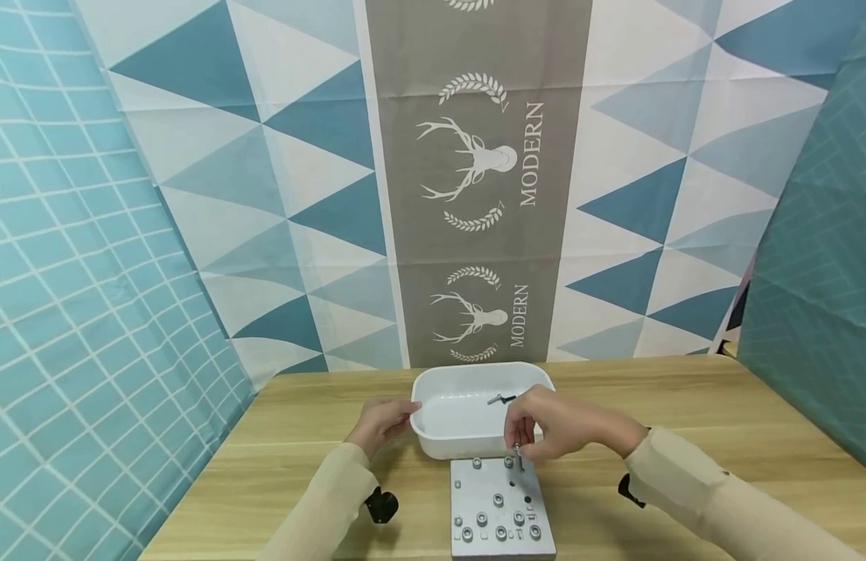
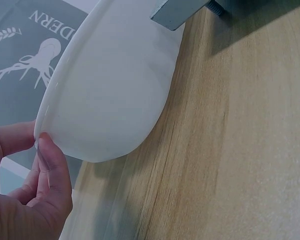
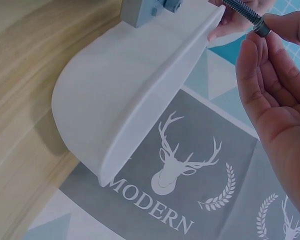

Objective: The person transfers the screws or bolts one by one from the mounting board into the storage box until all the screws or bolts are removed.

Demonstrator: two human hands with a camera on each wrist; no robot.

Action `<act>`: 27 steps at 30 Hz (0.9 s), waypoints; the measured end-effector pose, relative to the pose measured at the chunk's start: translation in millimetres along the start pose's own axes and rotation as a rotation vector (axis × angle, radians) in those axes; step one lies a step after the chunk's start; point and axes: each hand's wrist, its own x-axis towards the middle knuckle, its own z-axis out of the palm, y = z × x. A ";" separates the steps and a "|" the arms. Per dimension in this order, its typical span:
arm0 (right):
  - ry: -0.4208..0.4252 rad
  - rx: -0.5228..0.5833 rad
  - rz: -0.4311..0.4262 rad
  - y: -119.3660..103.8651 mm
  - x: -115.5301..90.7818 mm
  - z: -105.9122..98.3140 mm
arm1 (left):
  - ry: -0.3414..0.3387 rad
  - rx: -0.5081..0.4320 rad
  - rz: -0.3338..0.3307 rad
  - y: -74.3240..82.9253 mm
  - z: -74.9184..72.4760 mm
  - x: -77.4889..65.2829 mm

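Note:
My right hand point(image 1: 559, 425) pinches a metal bolt point(image 3: 246, 14) by its head between thumb and fingers. The bolt's threaded shank points down over the far right part of a silver metal plate point(image 1: 475, 499); whether its tip touches a hole cannot be told. Several socket-head bolts point(image 1: 498, 500) stand in the plate, and a few dark holes point(image 1: 527, 499) show near its right side. With thumb and fingers, my left hand point(image 2: 32, 195) grips the left end rim of a white plastic tray point(image 2: 105, 90). Inside the tray lie loose bolts point(image 1: 501, 399), partly hidden by my right hand.
The tray stands right behind the plate on a wood-grain table point(image 1: 307, 421). A patterned cloth point(image 1: 321, 156) hangs behind the table, with a blue checked cloth point(image 1: 75, 273) to the left and a green one point(image 1: 811, 273) to the right.

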 end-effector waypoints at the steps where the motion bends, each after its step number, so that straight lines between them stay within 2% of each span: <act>1: -0.002 0.003 0.008 0.2 0.4 -0.6 | -0.001 -0.003 0.002 -0.1 0.0 -0.5; 10: 0.010 0.012 0.041 3.2 1.7 -4.7 | -0.007 -0.001 -0.012 -2.4 0.3 -2.0; 27: 0.018 -0.059 0.050 9.8 13.3 -17.5 | 0.010 0.003 -0.015 0.7 0.5 -2.1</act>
